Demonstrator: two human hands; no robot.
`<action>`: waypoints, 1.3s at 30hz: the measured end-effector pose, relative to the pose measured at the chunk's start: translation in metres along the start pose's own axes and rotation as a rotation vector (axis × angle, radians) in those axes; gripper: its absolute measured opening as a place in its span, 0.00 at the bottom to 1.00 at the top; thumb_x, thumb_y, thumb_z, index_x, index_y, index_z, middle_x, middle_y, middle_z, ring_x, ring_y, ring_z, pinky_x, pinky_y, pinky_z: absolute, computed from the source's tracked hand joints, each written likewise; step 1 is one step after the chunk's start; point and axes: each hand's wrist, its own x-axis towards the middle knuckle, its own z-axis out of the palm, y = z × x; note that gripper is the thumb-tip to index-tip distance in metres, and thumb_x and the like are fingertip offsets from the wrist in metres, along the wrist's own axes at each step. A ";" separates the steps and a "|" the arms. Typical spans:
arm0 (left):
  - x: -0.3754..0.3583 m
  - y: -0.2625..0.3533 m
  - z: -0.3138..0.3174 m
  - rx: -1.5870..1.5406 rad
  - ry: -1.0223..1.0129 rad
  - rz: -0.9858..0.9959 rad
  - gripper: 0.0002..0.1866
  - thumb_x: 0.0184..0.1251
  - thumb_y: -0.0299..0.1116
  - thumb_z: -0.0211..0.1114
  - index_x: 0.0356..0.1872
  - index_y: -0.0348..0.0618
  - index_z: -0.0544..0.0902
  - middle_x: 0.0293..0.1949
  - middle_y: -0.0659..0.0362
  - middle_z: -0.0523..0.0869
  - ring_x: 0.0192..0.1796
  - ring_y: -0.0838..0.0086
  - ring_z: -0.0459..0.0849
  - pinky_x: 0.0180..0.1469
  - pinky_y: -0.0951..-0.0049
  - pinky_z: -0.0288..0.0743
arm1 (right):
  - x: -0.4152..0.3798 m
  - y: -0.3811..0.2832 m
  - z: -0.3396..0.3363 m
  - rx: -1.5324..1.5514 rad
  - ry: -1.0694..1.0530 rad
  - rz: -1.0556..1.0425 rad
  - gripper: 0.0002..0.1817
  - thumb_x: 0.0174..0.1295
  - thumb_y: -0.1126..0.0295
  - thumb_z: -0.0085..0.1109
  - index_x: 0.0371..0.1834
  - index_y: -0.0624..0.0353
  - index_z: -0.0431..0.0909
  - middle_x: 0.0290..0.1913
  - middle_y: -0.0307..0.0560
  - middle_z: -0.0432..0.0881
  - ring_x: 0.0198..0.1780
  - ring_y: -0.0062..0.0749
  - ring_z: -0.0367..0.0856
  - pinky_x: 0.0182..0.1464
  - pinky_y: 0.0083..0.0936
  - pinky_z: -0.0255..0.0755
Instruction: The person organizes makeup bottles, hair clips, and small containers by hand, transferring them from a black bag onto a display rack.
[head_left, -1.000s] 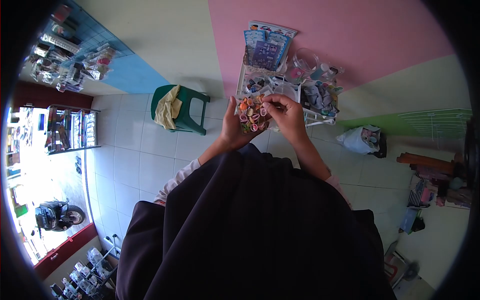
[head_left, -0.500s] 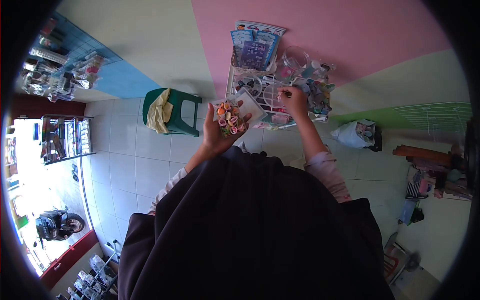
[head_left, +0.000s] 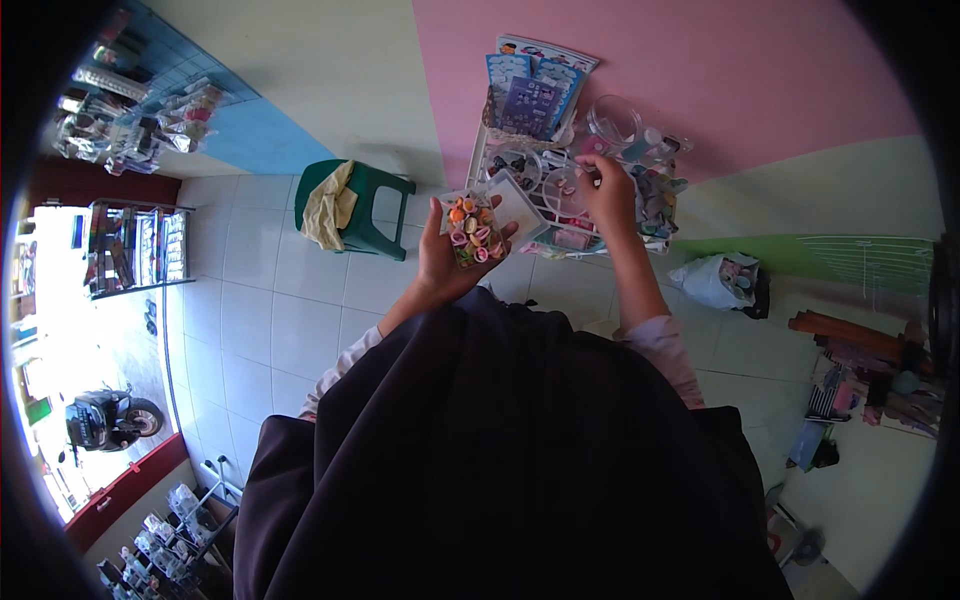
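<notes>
My left hand [head_left: 437,262] is wrapped round a clear plastic box, thumb on one side and fingertips on the other. Several small colourful pieces [head_left: 473,228], orange, pink and green, some ring-shaped, fill the box; their exact kind is too small to tell. A flat translucent lid [head_left: 513,208] sticks out beyond my fingers toward the rack. My right hand [head_left: 610,198] is over the white rack [head_left: 478,160], thumb and fingers pinched together above a round clear container [head_left: 563,190]. Whatever lies in the pinch, if anything, is too small to make out.
Cards and booklets [head_left: 530,105] stand in a basket at the rack's back left, beside another clear tub [head_left: 614,120]. A green stool [head_left: 375,215] with a yellow cloth [head_left: 328,208] stands to the left. A filled plastic bag [head_left: 712,282] sits on the floor at right.
The view has shifted slightly, so the rack and stool appear a little further right. My right hand has lifted a little, still pinched; my left hand keeps hold of the box.
</notes>
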 end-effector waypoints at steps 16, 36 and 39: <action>0.016 -0.021 0.002 0.065 -0.103 -0.139 0.40 0.65 0.69 0.35 0.62 0.44 0.65 0.57 0.51 0.73 0.60 0.60 0.73 0.62 0.58 0.66 | -0.050 -0.092 0.006 -0.126 -0.431 -0.405 0.25 0.48 0.63 0.68 0.51 0.55 0.76 0.47 0.45 0.76 0.46 0.41 0.78 0.49 0.33 0.73; 0.022 -0.033 0.001 0.135 -0.045 -0.146 0.39 0.65 0.68 0.38 0.58 0.41 0.69 0.54 0.50 0.76 0.58 0.59 0.74 0.60 0.59 0.66 | -0.066 -0.086 0.001 -0.139 -0.411 -0.313 0.21 0.48 0.66 0.65 0.48 0.53 0.73 0.43 0.48 0.73 0.45 0.43 0.77 0.46 0.35 0.73; 0.022 -0.036 0.000 0.122 -0.039 -0.168 0.39 0.65 0.68 0.38 0.58 0.42 0.69 0.55 0.49 0.75 0.59 0.59 0.74 0.61 0.58 0.65 | -0.066 -0.078 0.001 -0.120 -0.422 -0.342 0.20 0.48 0.68 0.64 0.47 0.53 0.74 0.42 0.48 0.73 0.44 0.43 0.77 0.47 0.36 0.72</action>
